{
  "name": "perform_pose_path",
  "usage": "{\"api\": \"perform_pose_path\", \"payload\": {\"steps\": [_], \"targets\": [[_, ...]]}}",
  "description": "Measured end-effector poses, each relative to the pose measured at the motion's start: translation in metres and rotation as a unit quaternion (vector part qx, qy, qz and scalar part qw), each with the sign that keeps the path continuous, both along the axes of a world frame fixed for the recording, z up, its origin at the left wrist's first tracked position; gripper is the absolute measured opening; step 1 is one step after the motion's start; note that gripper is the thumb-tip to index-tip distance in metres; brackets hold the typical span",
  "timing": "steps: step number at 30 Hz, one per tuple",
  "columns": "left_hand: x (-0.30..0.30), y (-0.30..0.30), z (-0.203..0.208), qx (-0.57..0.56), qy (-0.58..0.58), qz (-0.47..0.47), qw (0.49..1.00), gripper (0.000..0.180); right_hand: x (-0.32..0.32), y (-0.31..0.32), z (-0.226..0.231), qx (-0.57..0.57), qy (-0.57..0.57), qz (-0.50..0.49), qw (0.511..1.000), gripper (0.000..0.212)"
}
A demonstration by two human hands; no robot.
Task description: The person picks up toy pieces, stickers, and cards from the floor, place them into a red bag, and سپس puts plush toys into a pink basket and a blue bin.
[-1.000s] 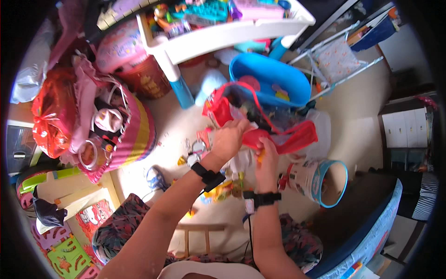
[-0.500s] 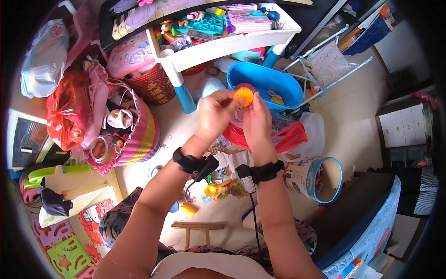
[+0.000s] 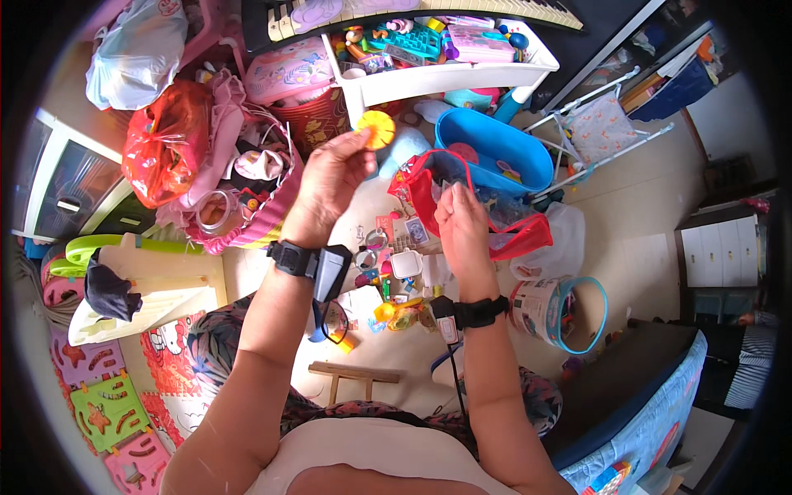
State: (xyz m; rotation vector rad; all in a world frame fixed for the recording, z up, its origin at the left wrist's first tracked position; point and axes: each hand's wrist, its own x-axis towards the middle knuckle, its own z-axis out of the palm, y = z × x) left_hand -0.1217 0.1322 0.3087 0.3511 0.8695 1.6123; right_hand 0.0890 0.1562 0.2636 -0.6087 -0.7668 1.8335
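A cluttered playroom floor spreads below a seated person, ringed by a white shelf unit (image 3: 437,78) crammed with toys, a blue plastic tub (image 3: 495,148) beside it, a pink striped basket (image 3: 264,214) stuffed with dolls and cloth, and a blue-rimmed bucket (image 3: 561,309) near the right knee. At the centre the right hand (image 3: 462,223) is closed round the rim of a red mesh-sided bag (image 3: 478,206), pulling its mouth open just in front of the tub; its fingers are curled over the red edging, though how firm the grip is cannot be told. The left hand (image 3: 334,173) is raised above the basket's edge, thumb and fingertips pinched on a small round orange-yellow toy (image 3: 376,128) held well clear of the bag, the other fingers loosely folded. The risks, as judged from here: the pinch is light and the toy sits at the very fingertips, so it could slip and drop among the small loose toys (image 3: 396,264) scattered on the floor between the forearms, where it would be hard to pick out; the bag is soft and held by one hand only, so its mouth may sag shut or tip and spill what is inside; and its red strap could catch on the tub's rim
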Motion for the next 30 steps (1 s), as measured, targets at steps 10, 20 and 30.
{"api": "perform_pose_path", "payload": {"steps": [10,20,30], "targets": [[-0.038,-0.062,0.063,0.049,0.020,0.032,0.998,0.011,0.023,-0.074,-0.014,0.081,-0.379,0.230,0.893,0.020],[-0.020,-0.105,0.109,0.028,0.083,0.008,0.996,0.013,0.005,-0.098,0.023,0.346,-0.566,0.254,0.704,0.036],[0.007,0.000,0.052,-0.025,0.258,-0.041,0.965,0.010,-0.038,-0.029,0.056,0.084,-0.256,-0.021,0.963,0.021]]}}
